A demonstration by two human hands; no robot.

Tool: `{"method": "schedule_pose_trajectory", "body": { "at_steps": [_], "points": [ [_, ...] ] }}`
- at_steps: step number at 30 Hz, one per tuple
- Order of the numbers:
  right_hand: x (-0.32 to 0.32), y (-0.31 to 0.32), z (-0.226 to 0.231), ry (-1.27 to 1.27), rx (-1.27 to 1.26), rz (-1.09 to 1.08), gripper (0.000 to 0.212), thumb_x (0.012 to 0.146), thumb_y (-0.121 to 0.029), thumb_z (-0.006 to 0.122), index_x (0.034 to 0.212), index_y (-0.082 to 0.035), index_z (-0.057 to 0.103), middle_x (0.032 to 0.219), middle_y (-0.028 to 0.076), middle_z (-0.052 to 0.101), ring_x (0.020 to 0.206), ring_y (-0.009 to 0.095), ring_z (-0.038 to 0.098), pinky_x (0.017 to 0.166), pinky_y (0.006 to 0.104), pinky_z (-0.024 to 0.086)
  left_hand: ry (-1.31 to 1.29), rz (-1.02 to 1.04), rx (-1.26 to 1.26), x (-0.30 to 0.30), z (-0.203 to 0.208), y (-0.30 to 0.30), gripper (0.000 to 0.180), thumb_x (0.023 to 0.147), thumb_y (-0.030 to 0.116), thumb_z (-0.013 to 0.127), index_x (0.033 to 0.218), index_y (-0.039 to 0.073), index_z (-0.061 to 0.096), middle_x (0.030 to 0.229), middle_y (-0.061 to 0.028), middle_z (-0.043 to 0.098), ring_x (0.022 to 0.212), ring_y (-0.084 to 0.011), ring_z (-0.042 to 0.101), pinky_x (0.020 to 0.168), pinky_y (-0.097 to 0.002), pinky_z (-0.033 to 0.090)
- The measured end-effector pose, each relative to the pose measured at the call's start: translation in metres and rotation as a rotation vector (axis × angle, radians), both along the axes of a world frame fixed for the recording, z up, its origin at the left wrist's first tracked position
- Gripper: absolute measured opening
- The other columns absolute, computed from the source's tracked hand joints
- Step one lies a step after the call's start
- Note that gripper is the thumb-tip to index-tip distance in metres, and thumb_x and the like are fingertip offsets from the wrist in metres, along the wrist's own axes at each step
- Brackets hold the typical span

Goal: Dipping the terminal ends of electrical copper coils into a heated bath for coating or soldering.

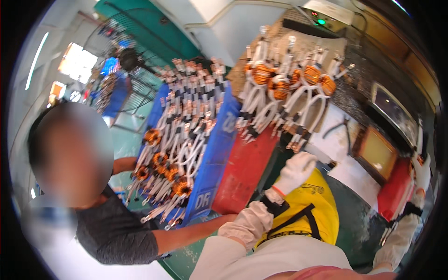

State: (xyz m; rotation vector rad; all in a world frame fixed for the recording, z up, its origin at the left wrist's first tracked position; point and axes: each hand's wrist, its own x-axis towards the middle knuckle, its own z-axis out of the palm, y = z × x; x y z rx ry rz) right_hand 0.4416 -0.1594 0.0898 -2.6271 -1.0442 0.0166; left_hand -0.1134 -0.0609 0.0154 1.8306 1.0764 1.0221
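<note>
My left hand point(296, 171), in a white glove, is curled in front of my yellow apron point(315, 200). It is just below the copper-tipped cable ends at the bench's near side; nothing shows in its fingers. At the far right, my gloved right hand point(421, 173) has its fingers bent round something narrow beside a red container point(395, 189); what it is I cannot make out. Ahead lie several ring-shaped copper coils point(311, 74) with white-sleeved leads point(284, 109) and metal lugs. Dark-handled pliers point(346, 133) rest on white sheeting right of them.
A co-worker point(121, 228) on the left reaches round a blue crate point(205, 179) full of similar coils and leads. A red bin point(245, 175) stands beside it. Right of the pliers are a square framed tray point(376, 154) and a metal-rimmed box point(394, 112). A lit control box point(329, 14) sits behind.
</note>
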Motion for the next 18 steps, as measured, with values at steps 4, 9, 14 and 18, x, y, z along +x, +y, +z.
{"method": "schedule_pose_trajectory", "body": {
  "at_steps": [4, 9, 14, 18],
  "points": [
    [0.034, -0.001, -0.021, 0.029, 0.034, -0.004, 0.078, 0.08, -0.039, 0.069, 0.142, -0.007, 0.035, 0.115, 0.019, 0.063, 0.106, 0.03, 0.062, 0.092, 0.0354, 0.046, 0.051, 0.003, -0.051, 0.0, 0.007, -0.005, 0.013, 0.087, 0.01, 0.06, 0.098, 0.006, 0.065, 0.095, -0.0109, 0.064, 0.086, -0.0291, 0.064, 0.077, -0.034, 0.052],
    [0.013, 0.01, -0.017, -0.012, -0.004, -0.028, 0.078, 0.081, -0.039, 0.068, 0.142, -0.005, 0.034, 0.114, 0.02, 0.062, 0.105, 0.03, 0.062, 0.091, 0.0351, 0.045, 0.278, 0.017, -0.198, -0.002, 0.009, -0.009, 0.029, 0.089, 0.021, 0.058, 0.114, 0.009, 0.06, 0.106, -0.0113, 0.064, 0.099, -0.0303, 0.062, 0.086, -0.0393, 0.05],
    [0.02, -0.022, 0.0, 0.013, 0.134, 0.128, 0.076, 0.081, -0.037, 0.07, 0.139, -0.001, 0.038, 0.105, 0.018, 0.065, 0.092, 0.025, 0.064, 0.081, 0.0332, 0.049, 0.269, -0.153, -0.113, 0.003, -0.004, -0.01, 0.031, 0.09, 0.026, 0.056, 0.117, 0.01, 0.059, 0.11, -0.0119, 0.063, 0.101, -0.0307, 0.061, 0.088, -0.0401, 0.049],
    [-0.062, 0.013, 0.027, 0.171, 0.179, 0.096, 0.079, 0.076, -0.05, 0.072, 0.128, 0.003, 0.046, 0.094, 0.019, 0.066, 0.084, 0.027, 0.066, 0.075, 0.0364, 0.05, 0.164, -0.148, -0.101, -0.001, 0.004, -0.01, 0.027, 0.089, 0.015, 0.06, 0.113, 0.004, 0.062, 0.108, -0.0147, 0.065, 0.1, -0.0274, 0.064, 0.089, -0.0349, 0.05]
  ]
}}
